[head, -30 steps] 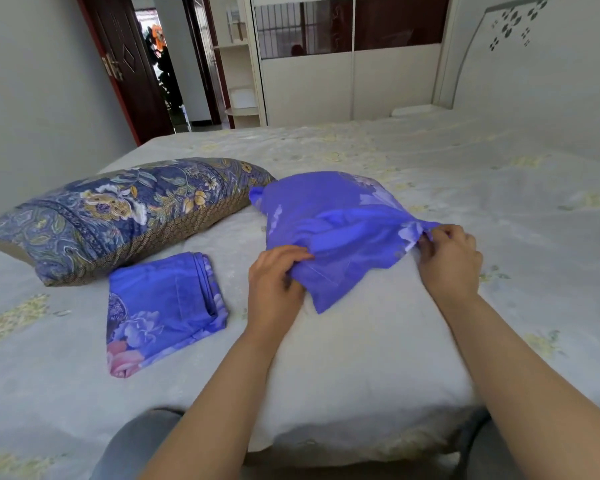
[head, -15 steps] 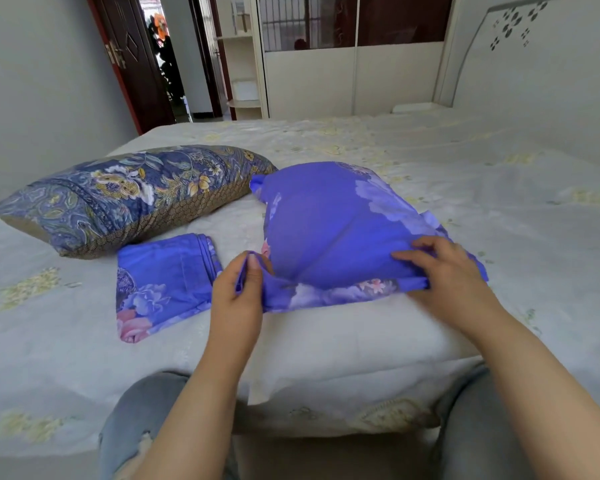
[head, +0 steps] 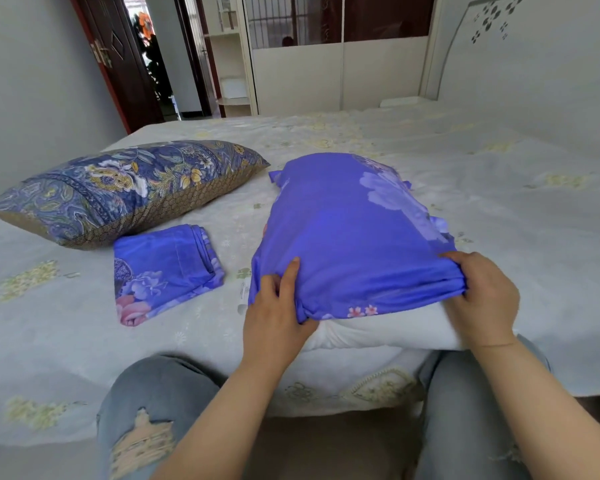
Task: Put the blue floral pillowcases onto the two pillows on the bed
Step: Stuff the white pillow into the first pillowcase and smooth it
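The bed (head: 499, 209) fills the view under a pale flowered sheet; a dark door (head: 118, 60) and a white wardrobe (head: 326, 71) stand behind it. Two pillows lie on it: a patterned pillow (head: 118, 188) at the left, and a white pillow (head: 378, 327) near the edge, mostly inside a blue case (head: 354, 237). Only its near end shows bare. A second case (head: 167, 268), folded, lies just beside the patterned pillow. The left hand (head: 274, 313) pinches the blue case's open hem; the right hand (head: 485, 296) grips its bunched hem.
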Demonstrator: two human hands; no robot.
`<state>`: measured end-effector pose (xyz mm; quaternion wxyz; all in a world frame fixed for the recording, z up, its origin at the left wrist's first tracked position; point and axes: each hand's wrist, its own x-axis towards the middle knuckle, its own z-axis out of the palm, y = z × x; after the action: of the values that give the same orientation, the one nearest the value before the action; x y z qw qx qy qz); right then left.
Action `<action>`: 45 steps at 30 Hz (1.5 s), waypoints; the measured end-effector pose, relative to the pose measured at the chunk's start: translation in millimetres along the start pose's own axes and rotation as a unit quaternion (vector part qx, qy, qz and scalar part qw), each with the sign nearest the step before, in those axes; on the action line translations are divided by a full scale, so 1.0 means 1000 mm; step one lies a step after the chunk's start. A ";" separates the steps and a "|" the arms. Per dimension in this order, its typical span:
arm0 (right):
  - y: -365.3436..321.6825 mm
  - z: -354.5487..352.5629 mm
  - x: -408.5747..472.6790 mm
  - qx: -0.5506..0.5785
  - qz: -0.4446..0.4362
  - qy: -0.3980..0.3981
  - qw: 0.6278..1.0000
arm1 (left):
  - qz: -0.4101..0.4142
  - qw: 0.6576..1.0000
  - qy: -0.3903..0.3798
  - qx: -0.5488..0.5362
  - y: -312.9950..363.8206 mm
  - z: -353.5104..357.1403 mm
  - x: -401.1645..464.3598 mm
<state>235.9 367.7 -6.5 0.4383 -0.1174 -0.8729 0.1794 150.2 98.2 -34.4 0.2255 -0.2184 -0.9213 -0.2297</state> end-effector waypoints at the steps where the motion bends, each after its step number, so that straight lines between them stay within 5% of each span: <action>1: 0.004 -0.002 -0.005 -0.023 0.014 -0.013 1.000 | 0.002 1.000 0.009 0.012 0.001 -0.001 0.001; 5: 0.010 0.006 -0.021 -0.087 0.020 -0.100 0.991 | 0.014 0.999 0.002 0.042 -0.004 -0.003 0.000; 9: 0.013 0.012 -0.009 0.164 0.240 -0.286 0.913 | -0.133 0.961 -0.116 -0.211 -0.019 -0.005 0.002; 14: 0.002 0.028 0.015 0.273 0.367 -0.246 0.855 | -0.220 0.866 -0.143 -0.425 -0.010 -0.004 0.016; 16: -0.010 0.040 0.024 0.283 0.368 -0.176 0.868 | -0.207 0.840 -0.120 -0.488 -0.009 -0.001 0.029; 24: -0.053 0.077 0.068 0.330 0.160 0.038 0.930 | -0.064 0.904 0.104 -0.409 -0.003 0.001 0.090; 28: -0.058 0.098 0.100 0.259 0.075 0.106 0.957 | -0.070 0.927 0.169 -0.327 -0.008 0.002 0.114; 33: -0.017 0.121 0.126 0.167 0.263 -0.207 0.927 | -0.237 0.930 -0.001 -0.282 -0.060 0.012 0.137; 35: -0.005 0.122 0.119 0.053 0.231 -0.275 0.932 | -0.272 0.933 -0.064 -0.226 -0.070 0.017 0.130; 37: 0.000 0.125 0.108 0.039 0.208 -0.226 0.951 | -0.244 0.954 -0.012 -0.173 -0.071 0.020 0.121; 41: 0.001 0.121 0.094 0.148 0.221 -0.023 0.964 | -0.049 0.969 0.211 -0.121 -0.076 0.013 0.113; 43: 0.001 0.115 0.086 0.122 0.214 0.046 0.968 | -0.018 0.958 0.248 -0.144 -0.080 0.005 0.107; 45: 0.006 0.115 0.077 0.088 0.248 0.024 0.964 | -0.016 0.967 0.225 -0.121 -0.084 0.003 0.100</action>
<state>97.9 377.1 -16.4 0.4092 -0.2955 -0.7867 0.3556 26.1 62.1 -12.4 0.3955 -0.1723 -0.8154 -0.3860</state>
